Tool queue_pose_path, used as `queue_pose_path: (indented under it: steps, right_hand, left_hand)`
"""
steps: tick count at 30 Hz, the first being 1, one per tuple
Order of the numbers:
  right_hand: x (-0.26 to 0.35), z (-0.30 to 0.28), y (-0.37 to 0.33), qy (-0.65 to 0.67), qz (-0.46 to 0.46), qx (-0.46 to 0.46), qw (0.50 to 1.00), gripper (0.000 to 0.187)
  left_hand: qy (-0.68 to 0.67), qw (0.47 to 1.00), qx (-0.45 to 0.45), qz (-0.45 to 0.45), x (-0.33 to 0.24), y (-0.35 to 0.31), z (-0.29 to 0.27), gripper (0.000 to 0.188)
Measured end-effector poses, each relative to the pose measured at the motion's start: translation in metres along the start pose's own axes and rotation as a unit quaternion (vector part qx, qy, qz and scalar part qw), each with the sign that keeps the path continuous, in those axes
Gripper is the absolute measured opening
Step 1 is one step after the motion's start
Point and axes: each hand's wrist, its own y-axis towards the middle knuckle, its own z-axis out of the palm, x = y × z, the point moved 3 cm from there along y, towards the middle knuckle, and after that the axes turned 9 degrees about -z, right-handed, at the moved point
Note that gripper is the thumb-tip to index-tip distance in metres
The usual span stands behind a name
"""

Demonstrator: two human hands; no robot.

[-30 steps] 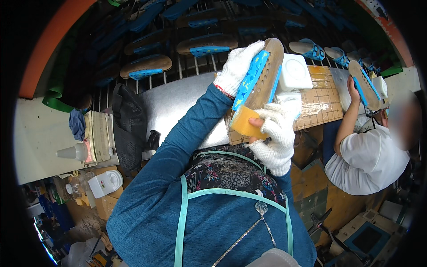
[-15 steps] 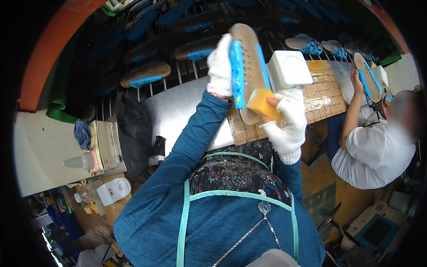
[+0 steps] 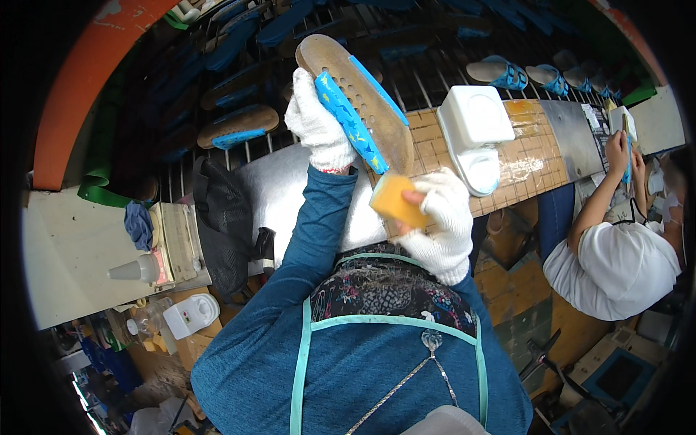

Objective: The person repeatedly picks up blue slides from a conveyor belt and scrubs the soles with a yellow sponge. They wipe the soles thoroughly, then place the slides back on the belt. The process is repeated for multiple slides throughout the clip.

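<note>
My left hand (image 3: 319,125), in a white knit glove, grips a sandal sole (image 3: 366,109) by its left side. The sole is brown with a row of holes, and blue strap pieces lie along both long edges. It is tilted, its upper end leaning left over the rack. My right hand (image 3: 444,225), gloved with bare fingertips showing, pinches a yellow sponge (image 3: 400,203) just below the sole's lower end. Whether the sponge touches the sole I cannot tell. A white plastic container (image 3: 475,119) with a round dish part stands right of the sole.
Across the far side runs a rack of metal rods with several blue-strapped soles (image 3: 239,127). A cardboard-covered metal bench (image 3: 533,152) lies before me. A black bag (image 3: 217,217) hangs at left. A co-worker in a white shirt (image 3: 616,268) sits at right, handling a sole.
The sole has swung left, its upper end leaning further left. My right hand with the sponge has moved down and left, off the sole's face. The white container's dish part has come into sight.
</note>
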Motion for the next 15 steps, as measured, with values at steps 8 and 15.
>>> queue_pose_path:
  steps: [8,15]
  right_hand:
    - [-0.016,-0.006,-0.005,-0.033,0.085,-0.090,0.992,0.047]
    - [-0.020,-0.007,-0.004,-0.069,0.142,-0.127,0.979,0.045]
  left_hand:
    - [-0.145,0.981,0.097,-0.087,0.005,-0.002,0.003,0.050]
    - [-0.173,0.952,0.150,-0.202,0.008,-0.003,-0.006,0.072]
